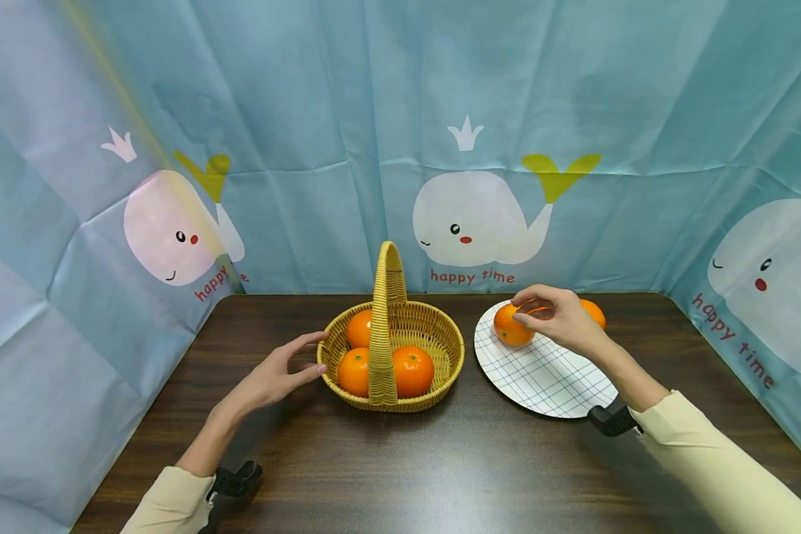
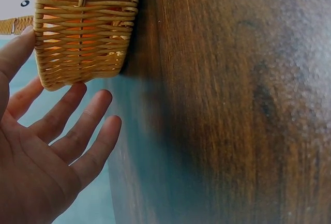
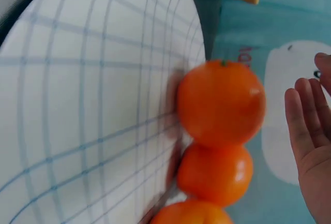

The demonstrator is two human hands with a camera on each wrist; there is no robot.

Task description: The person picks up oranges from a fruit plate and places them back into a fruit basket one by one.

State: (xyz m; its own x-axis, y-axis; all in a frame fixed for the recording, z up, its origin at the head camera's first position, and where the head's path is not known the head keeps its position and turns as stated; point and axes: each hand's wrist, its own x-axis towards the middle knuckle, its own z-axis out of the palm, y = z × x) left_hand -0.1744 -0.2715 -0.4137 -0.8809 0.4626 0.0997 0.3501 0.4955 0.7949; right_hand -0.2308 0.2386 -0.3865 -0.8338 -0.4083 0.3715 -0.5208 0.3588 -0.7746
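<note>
Orange (image 1: pixel 509 331) near the left edge of the white checked plate (image 1: pixel 561 382), to the right of the basket. Right hand (image 1: pixel 564 320) is over it: fingers loosely bent, nothing in them; the right wrist view shows a gap between hand and fruit. Two more oranges sit beside it, a middle one (image 3: pixel 214 175) touching it and a far one (image 1: pixel 594 313).

Grip advice: lower thumb and fingers to opposite sides, below the widest part, then squeeze evenly. Skin looks smooth and round, so a high pinch would likely slip. Lift straight up; a sideways drag could roll the neighbour.

Left hand (image 1: pixel 274 380) is at the near-left rim of the wicker basket (image 1: pixel 434 320), fingers spread and relaxed, tips at the rim, no firm grip. Light steadying should be enough. Basket holds three oranges; tall handle (image 1: pixel 382 326) arches across the middle, so come in from the right and keep clear of it.

Dark wood table (image 1: pixel 400 467) below, blue whale-print curtain (image 1: pixel 294 215) behind.
</note>
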